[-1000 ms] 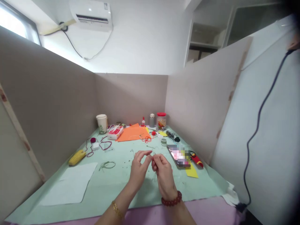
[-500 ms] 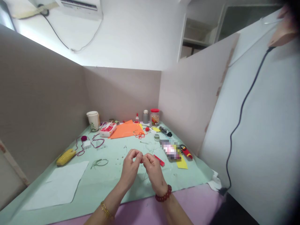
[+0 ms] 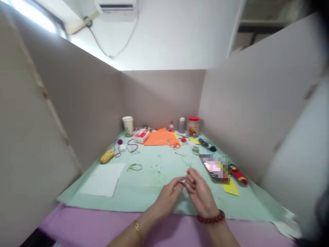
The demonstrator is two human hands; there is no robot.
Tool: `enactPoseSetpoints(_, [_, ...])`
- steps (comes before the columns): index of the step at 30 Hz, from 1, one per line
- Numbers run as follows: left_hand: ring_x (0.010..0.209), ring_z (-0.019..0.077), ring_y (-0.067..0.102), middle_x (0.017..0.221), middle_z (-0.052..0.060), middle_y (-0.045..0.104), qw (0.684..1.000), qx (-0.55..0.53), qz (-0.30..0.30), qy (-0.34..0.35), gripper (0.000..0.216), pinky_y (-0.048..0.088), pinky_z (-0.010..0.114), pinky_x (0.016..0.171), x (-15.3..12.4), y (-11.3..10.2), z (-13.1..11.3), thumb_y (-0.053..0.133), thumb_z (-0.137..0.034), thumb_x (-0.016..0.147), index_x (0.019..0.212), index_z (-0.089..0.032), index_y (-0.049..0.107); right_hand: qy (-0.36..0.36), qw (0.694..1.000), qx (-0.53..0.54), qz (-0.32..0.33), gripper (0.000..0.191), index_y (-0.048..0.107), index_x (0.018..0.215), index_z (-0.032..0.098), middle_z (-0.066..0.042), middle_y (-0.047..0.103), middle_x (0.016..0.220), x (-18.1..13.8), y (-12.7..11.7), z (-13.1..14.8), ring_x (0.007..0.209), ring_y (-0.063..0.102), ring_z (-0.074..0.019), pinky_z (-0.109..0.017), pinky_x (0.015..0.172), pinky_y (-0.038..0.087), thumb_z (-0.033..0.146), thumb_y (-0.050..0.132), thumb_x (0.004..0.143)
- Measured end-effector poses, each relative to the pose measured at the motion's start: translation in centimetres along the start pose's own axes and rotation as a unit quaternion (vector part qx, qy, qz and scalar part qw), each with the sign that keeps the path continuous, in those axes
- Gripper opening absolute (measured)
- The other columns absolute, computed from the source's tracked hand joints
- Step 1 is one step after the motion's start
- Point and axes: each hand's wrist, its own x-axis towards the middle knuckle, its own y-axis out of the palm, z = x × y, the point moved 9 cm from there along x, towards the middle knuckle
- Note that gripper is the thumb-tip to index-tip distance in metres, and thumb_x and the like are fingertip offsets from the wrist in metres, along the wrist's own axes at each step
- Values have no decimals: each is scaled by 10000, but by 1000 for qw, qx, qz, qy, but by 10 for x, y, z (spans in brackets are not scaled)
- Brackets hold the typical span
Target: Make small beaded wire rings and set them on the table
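My left hand (image 3: 168, 199) and my right hand (image 3: 202, 195) meet over the near part of a pale green mat (image 3: 144, 185). Their fingertips are pinched together at one spot. Whatever sits between them is too small and blurred to name. A gold bracelet is on my left wrist and a dark red bead bracelet (image 3: 210, 218) on my right. Small green scraps (image 3: 155, 168) and a loop of green thread (image 3: 135, 167) lie on the mat just beyond my hands.
A phone (image 3: 216, 168), a red-handled tool (image 3: 238, 174) and yellow paper (image 3: 230, 187) lie to the right. Orange paper (image 3: 160, 137), a red-lidded jar (image 3: 193, 126), a cup (image 3: 128, 125), a white sheet (image 3: 102, 178) and a yellow corn-shaped thing (image 3: 107, 156) lie farther off. Board walls enclose three sides.
The view has swung left and blurred. My hands have stayed together and sunk lower, closer to the mat's near edge.
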Motion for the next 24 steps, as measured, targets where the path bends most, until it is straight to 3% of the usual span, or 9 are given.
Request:
enactPoseSetpoints(2, [1047, 163, 585, 1127, 37, 666, 991, 133, -28, 7, 327, 418, 277, 933, -3, -23, 4, 415, -344, 906, 1114, -228, 638, 1, 999, -39, -17, 254, 536, 698, 159, 76, 316, 576, 4, -10, -3, 443, 212, -31, -120, 329, 170, 284, 749, 640])
enactPoseSetpoints(4, [931, 142, 611, 980, 1, 704, 949, 295, -114, -10, 256, 432, 240, 869, -5, -73, 7, 453, -308, 887, 966, -245, 688, 0, 997, -73, -31, 247, 552, 699, 155, 76, 299, 571, 8, -19, -8, 443, 209, -34, -122, 326, 170, 308, 740, 654])
enactPoseSetpoints(6, [914, 184, 593, 930, 42, 696, 917, 353, -181, -51, 234, 410, 297, 875, -7, -132, 15, 468, -270, 869, 897, -205, 692, 3, 994, -101, -31, 246, 561, 703, 157, 74, 295, 571, 9, -25, -15, 445, 204, -40, -134, 329, 172, 342, 721, 678])
enactPoseSetpoints(8, [977, 240, 555, 993, 106, 663, 883, 395, -237, -93, 270, 380, 371, 887, -9, -190, 22, 427, -252, 878, 961, -164, 669, 8, 991, -132, -20, 247, 568, 715, 161, 69, 306, 572, 8, -25, -22, 449, 202, -46, -150, 340, 167, 371, 697, 702])
enactPoseSetpoints(11, [1031, 285, 523, 992, 129, 646, 853, 441, -242, -137, 276, 363, 411, 880, -2, -242, 36, 428, -267, 877, 917, -162, 681, 24, 981, -193, 1, 257, 571, 736, 170, 67, 308, 566, 4, -16, -33, 453, 197, -52, -176, 372, 156, 413, 655, 735])
enactPoseSetpoints(14, [1026, 263, 535, 1004, 100, 644, 852, 466, -177, -160, 219, 400, 407, 880, 14, -248, 54, 518, -322, 862, 906, -183, 680, 44, 963, -263, 22, 269, 556, 719, 182, 72, 281, 548, 0, -2, -41, 460, 201, -64, -201, 409, 159, 442, 613, 754])
enactPoseSetpoints(19, [987, 201, 584, 1185, 85, 558, 859, 472, -100, -170, 335, 504, 417, 834, 28, -228, 69, 543, -337, 883, 1173, -169, 533, 64, 948, -307, 58, 293, 529, 689, 195, 88, 213, 517, -1, 11, -47, 467, 158, -79, -223, 440, 115, 477, 580, 748])
enactPoseSetpoints(22, [922, 197, 586, 996, 72, 630, 877, 450, -95, -141, 194, 473, 387, 827, 27, -210, 57, 520, -288, 885, 991, -151, 607, 73, 952, -288, 72, 298, 520, 701, 196, 94, 196, 526, 0, 16, -48, 473, 136, -79, -225, 443, 99, 485, 573, 755])
enactPoseSetpoints(24, [828, 182, 582, 845, 51, 645, 897, 421, -87, -104, 159, 448, 334, 779, 25, -187, 40, 474, -247, 880, 875, -164, 609, 54, 950, -297, 80, 293, 544, 735, 195, 92, 229, 525, 1, 22, -44, 468, 159, -79, -222, 438, 123, 486, 578, 755])
